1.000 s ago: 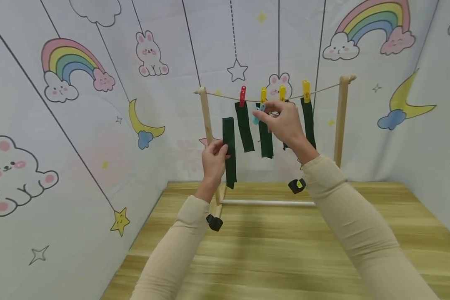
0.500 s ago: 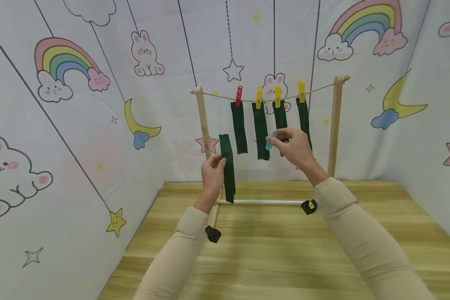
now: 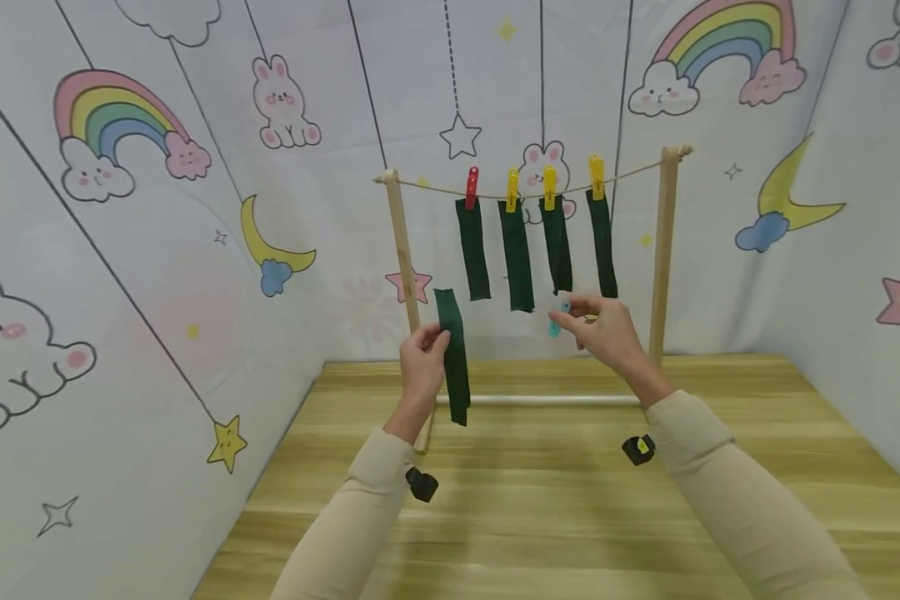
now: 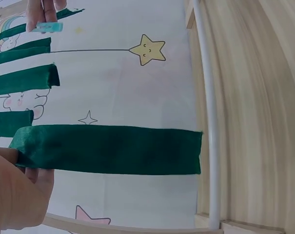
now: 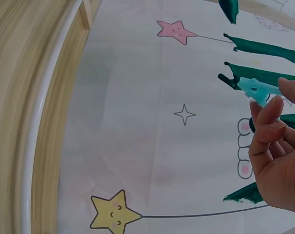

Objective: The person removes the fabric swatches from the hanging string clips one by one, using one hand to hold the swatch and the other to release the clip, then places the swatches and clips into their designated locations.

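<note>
My left hand (image 3: 422, 365) pinches a dark green fabric strip (image 3: 456, 367) near its upper part; the strip hangs down beside the left post. In the left wrist view the same strip (image 4: 113, 148) stretches away from the fingers. Between thumb and fingertips of my right hand (image 3: 607, 333) is a light blue clothespin (image 3: 558, 320), held below the hanging strips. Seen from the right wrist, this clothespin (image 5: 257, 90) is gripped at one end. Several green strips (image 3: 516, 258) hang from the rope line (image 3: 427, 188), pinned by a red clothespin (image 3: 472, 187) and several yellow clothespins (image 3: 550, 188).
The rope runs between a left wooden post (image 3: 401, 250) and a right wooden post (image 3: 663, 258). A white bar (image 3: 540, 401) joins the stand low down, above the wood-grain table (image 3: 525, 500). Behind stands a printed wall (image 3: 360, 217) with cartoon pictures.
My right hand has moved down and slightly right from the line, carrying the light blue clothespin. My left hand and its green strip have sunk lower. The pinned strips still hang.
</note>
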Tool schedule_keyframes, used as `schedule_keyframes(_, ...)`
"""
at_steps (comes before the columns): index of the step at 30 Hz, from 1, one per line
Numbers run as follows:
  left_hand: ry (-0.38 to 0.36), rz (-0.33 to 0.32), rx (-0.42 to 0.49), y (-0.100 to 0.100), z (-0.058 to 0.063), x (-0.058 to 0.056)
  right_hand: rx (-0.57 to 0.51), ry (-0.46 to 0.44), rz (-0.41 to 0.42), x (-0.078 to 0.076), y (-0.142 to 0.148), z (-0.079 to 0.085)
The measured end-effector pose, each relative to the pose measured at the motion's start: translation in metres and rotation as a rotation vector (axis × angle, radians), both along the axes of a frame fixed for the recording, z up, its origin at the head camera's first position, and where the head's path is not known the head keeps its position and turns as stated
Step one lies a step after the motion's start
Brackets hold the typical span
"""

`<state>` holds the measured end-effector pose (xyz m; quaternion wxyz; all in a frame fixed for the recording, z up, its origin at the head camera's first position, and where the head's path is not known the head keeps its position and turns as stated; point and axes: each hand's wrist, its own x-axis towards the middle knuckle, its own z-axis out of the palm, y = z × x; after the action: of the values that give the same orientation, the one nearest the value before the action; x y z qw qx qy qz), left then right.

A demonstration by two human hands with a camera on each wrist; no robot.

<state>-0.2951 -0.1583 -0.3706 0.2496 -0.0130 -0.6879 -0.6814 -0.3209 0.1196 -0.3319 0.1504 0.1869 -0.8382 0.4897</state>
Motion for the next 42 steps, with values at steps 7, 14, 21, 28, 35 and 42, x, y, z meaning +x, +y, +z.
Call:
schedule_keyframes(7,-0.047,-0.02,0.001,-0.005,-0.016,0.003,0.01,-0.041,0.001,0.008,0.012,-0.019)
schedule_keyframes(14,-0.096,-0.018,-0.002,-0.006,-0.029,0.008,0.075,0.005,-0.043,0.016,0.026,-0.038)
schedule_keyframes(21,-0.129,-0.071,0.022,-0.008,-0.044,0.015,0.105,-0.064,-0.045,0.024,0.041,-0.056)
schedule_keyframes(28,-0.156,-0.09,0.048,-0.011,-0.052,0.016,0.152,-0.148,-0.02,0.032,0.061,-0.073)
schedule_keyframes(35,-0.202,-0.14,0.071,-0.017,-0.062,0.02,0.191,-0.219,-0.019,0.042,0.075,-0.09)
schedule_keyframes(42,-0.239,-0.154,0.062,-0.019,-0.07,0.024,0.251,-0.303,-0.048,0.054,0.089,-0.107)
